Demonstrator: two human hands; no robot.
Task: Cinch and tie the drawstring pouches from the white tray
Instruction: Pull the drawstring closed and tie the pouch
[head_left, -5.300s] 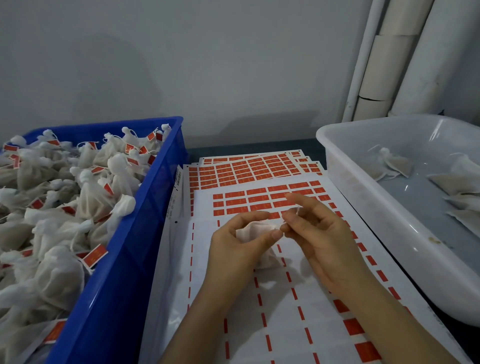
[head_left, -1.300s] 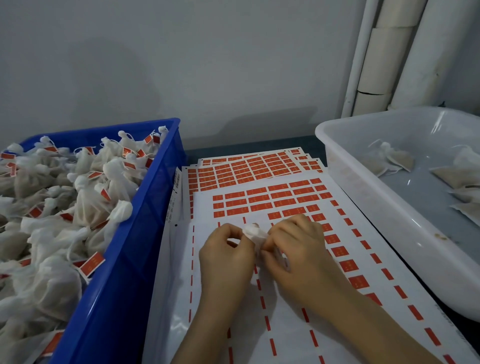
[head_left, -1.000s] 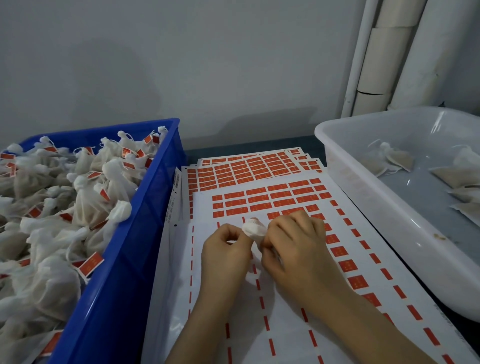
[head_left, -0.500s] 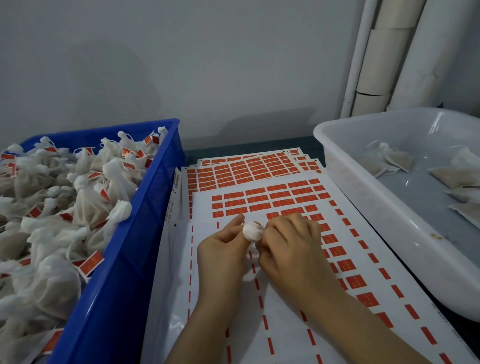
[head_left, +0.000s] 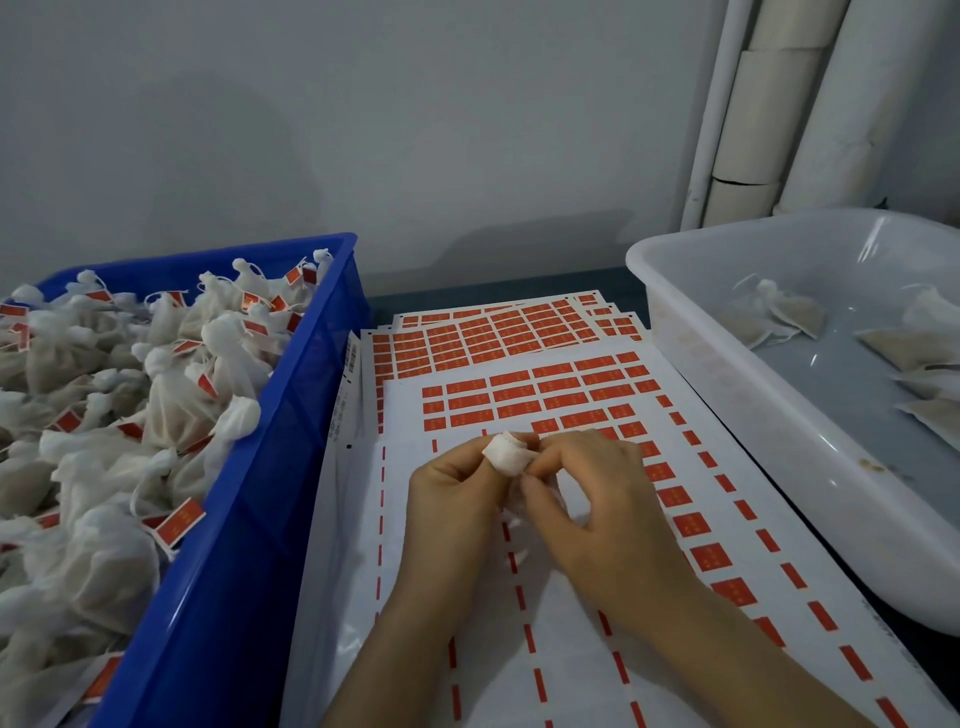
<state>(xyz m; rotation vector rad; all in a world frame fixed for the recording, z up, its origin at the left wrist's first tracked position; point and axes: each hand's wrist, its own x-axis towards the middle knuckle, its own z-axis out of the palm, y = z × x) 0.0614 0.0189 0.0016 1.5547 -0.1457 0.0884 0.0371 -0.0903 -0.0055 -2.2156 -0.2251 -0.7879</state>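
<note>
Head view: left hand (head_left: 457, 499) and right hand (head_left: 597, 499) both pinch one pouch (head_left: 506, 454) above the label sheets (head_left: 519, 395). Blue crate (head_left: 249, 519) heaped with tied pouches (head_left: 176, 410); few flat pouches (head_left: 795, 319) lie in the white tray (head_left: 727, 374). Judged mostly done.

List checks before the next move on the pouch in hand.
1. Grip: ok, left hand and right hand pinch the pouch.
2. Knot finished: cannot tell, hidden by the hands.
3. Label on it: cannot tell.
4. Blue crate open for drop-off: ok, heaped with tagged pouches.
5. White tray holds loose pouches: ok.
6. Label sheets carry red labels: ok.
</note>
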